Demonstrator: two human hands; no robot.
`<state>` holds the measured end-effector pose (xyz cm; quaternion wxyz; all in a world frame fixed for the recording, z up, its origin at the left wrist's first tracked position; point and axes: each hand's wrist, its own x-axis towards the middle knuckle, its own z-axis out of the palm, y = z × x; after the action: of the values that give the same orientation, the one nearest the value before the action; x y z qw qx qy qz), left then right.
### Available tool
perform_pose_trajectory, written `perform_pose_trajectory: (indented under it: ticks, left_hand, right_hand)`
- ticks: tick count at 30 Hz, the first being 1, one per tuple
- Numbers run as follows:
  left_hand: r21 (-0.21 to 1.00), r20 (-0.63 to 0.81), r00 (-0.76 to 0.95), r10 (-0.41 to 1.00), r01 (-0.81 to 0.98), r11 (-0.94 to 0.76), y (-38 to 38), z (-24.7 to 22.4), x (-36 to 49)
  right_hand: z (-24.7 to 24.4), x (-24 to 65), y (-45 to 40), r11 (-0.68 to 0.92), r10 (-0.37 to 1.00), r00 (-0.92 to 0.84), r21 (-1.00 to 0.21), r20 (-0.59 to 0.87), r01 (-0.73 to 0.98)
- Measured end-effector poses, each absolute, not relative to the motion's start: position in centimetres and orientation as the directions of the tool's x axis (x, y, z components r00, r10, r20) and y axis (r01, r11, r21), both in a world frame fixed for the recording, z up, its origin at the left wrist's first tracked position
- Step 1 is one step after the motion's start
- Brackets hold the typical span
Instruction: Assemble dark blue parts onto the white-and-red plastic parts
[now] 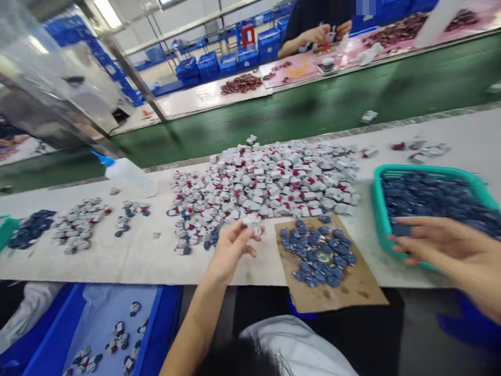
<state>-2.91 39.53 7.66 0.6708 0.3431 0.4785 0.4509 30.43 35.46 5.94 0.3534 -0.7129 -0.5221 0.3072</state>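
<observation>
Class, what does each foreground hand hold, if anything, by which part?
Left hand: white piece, pinched at its near side. Right hand: dark blue piece, pinched part unclear.

Both hands (235, 243) (442, 245) pinch at the fingertips (403, 245), well apart

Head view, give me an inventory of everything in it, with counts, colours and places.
Worktable: one, off-white, across the middle
Main heap: too many pieces to count, white and red, table centre
Smaller heap: one, white and red, table left
Dark heap: one, dark blue, further left
Squeeze bottle: one, whitish with blue nozzle, table's far left side
Board: one, brown, near edge, under blue pieces
Basket: one, green, right, full of dark blue pieces
Bin: one, blue, lower left, scattered pieces inside
Far table: one, pale, background, with dark red pieces
Crates: several, blue, background
Co-worker's hands: two, bare, far table
Left hand: one, bare, centre, fingers on a white piece
Right hand: one, bare, right, fingers on a dark blue piece
</observation>
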Motion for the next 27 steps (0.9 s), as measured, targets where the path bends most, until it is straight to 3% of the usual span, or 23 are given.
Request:
perform_pose_trajectory:
  ticks: [4, 9, 15, 17, 23, 27]
  left_hand:
    - [0.798, -0.477, 0.247, 0.844, -0.281, 0.533, 35.0, 5.7, 1.1]
    - [0.759, -0.531, 0.342, 0.775, -0.214, 0.614, 33.3, 4.5, 2.4]
    - [0.769, -0.533, 0.314, 0.785, -0.206, 0.605, 33.6, 3.9, 1.3]
    - [0.765, -0.538, 0.297, 0.789, -0.222, 0.605, 33.6, 3.4, 1.2]
    - [0.748, -0.553, 0.285, 0.783, -0.245, 0.617, 33.4, 2.4, 1.0]
    - [0.744, -0.536, 0.312, 0.784, -0.265, 0.614, 33.3, 2.5, 0.9]
  right_hand:
    - [5.7, 27.6, 32.8, -0.288, 0.954, 0.026, -0.886, -0.299, 0.363]
    - [4.3, 25.3, 32.3, -0.161, 0.980, -0.025, -0.866, -0.196, 0.474]
    - [3.3, 24.4, 33.3, -0.172, 0.970, -0.089, -0.901, -0.225, 0.399]
    - [3.2, 24.2, 33.7, -0.110, 0.978, -0.108, -0.880, -0.179, 0.461]
    - [2.3, 24.3, 34.2, 0.327, 0.939, -0.321, -0.621, 0.127, 0.712]
    - [2.1, 23.8, 34.2, 0.458, 0.889, -0.409, -0.367, 0.207, 0.810]
